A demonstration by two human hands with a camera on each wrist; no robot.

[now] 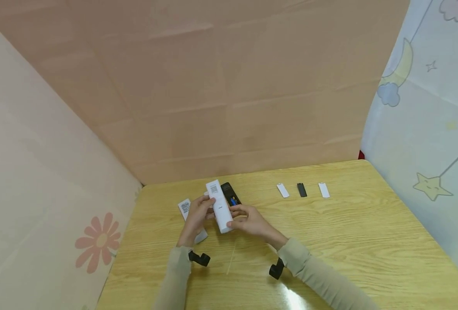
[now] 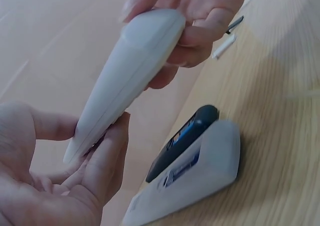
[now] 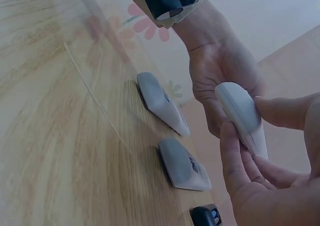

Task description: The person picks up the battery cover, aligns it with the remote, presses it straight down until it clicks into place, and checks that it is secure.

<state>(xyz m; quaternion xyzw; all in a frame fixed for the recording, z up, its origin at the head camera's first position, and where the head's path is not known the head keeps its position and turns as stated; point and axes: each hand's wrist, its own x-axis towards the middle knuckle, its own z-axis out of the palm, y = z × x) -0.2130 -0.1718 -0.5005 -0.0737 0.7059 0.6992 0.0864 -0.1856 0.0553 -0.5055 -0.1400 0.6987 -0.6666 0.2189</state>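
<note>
It's a slim white remote (image 1: 221,212) with a QR-style code printed near its far end. Kinda tilted, held up between the left hand (image 1: 198,215) and right hand (image 1: 253,221).

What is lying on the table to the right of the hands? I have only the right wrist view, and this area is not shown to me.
Observer: The head view shows three small flat pieces in a row there: a white piece, a black piece and another white piece.

Operator: Thank you. The left hand and right hand hold a white remote. Is anything printed on the face I cannot see?

Observer: Yes, the head view shows a square printed code near the end farther from the person.
</note>
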